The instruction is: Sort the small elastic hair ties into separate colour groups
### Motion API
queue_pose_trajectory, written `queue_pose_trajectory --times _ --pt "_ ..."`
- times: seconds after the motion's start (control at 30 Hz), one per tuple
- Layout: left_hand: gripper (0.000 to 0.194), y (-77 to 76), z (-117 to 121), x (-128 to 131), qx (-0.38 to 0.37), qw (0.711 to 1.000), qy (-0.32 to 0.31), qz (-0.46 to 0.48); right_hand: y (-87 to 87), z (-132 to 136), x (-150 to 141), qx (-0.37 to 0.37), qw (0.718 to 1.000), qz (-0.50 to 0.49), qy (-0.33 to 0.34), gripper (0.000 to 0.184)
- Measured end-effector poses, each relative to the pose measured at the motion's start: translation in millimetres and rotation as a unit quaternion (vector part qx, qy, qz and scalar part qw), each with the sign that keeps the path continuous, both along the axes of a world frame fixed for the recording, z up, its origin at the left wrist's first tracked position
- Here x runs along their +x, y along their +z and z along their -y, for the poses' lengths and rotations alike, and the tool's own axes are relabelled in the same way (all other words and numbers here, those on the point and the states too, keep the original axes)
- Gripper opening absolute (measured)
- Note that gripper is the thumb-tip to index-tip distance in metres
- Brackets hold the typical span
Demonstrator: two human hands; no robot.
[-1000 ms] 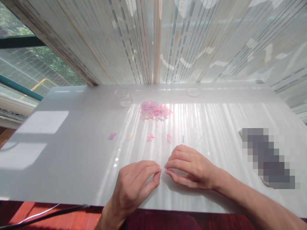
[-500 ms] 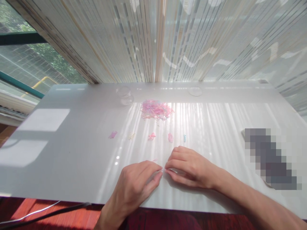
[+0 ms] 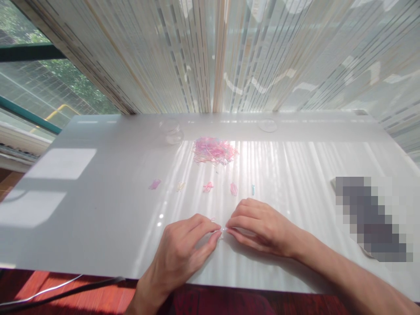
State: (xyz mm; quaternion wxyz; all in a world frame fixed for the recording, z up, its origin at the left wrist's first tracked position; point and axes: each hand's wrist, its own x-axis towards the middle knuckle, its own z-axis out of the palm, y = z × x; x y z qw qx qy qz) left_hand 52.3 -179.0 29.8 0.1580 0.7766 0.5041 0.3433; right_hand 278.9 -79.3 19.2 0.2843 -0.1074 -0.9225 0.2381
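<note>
My left hand (image 3: 188, 245) and my right hand (image 3: 262, 225) meet low over the white table, thumb and forefinger of each pinched, tips almost touching. A thin, pale strand that looks like a small rubber band (image 3: 224, 229) shows between the fingertips; its full shape is hidden. Just behind the left fingers lies a small pink band (image 3: 212, 219). Farther back is a row of small groups: purple bands (image 3: 155, 184), yellowish bands (image 3: 180, 187), red-pink bands (image 3: 208, 187), pink bands (image 3: 233, 189) and a blue one (image 3: 253, 189). Behind them sits a tangled, mostly pink pile (image 3: 215, 151).
A clear round container (image 3: 172, 132) stands at the back left of the table (image 3: 98, 236), and a clear round lid (image 3: 267, 125) lies at the back right. A blurred-out dark object (image 3: 370, 218) is at right. Striped curtains (image 3: 210, 57) hang along the far edge.
Both hands have stayed nearly in place, the left fingertips shifting slightly up and left. A bit more of the pale strand shows between the fingertips.
</note>
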Motion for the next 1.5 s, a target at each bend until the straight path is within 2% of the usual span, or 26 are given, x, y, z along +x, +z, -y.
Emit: queue_pose_trajectory --times 0.27,0.47,0.87,1.03,1.23,1.5 --pt "0.013 2.3 -11 2 0.006 1.000 0.012 0.017 -1.5 -4 1 0.023 0.998 -0.034 -0.052 0.006" --pt "0.012 -1.1 -22 8 -0.022 0.997 0.042 0.054 -1.2 -8 4 0.023 0.996 -0.017 -0.090 0.008" --pt "0.010 -4.4 -35 12 -0.011 0.996 0.073 0.044 -1.3 -16 9 0.020 0.991 0.000 -0.134 0.008" --pt "0.012 -5.8 -39 22 -0.030 0.989 0.143 0.028 1.6 -27 16 0.024 0.982 -0.006 -0.187 0.010" --pt "0.014 -9.9 -48 41 -0.029 0.976 0.214 -0.035 -1.9 -41 24 0.019 0.962 -0.024 -0.270 0.011" --pt "0.014 -6.4 -57 50 -0.039 0.966 0.245 -0.076 -2.0 -41 25 -0.006 0.965 -0.006 -0.262 0.013"
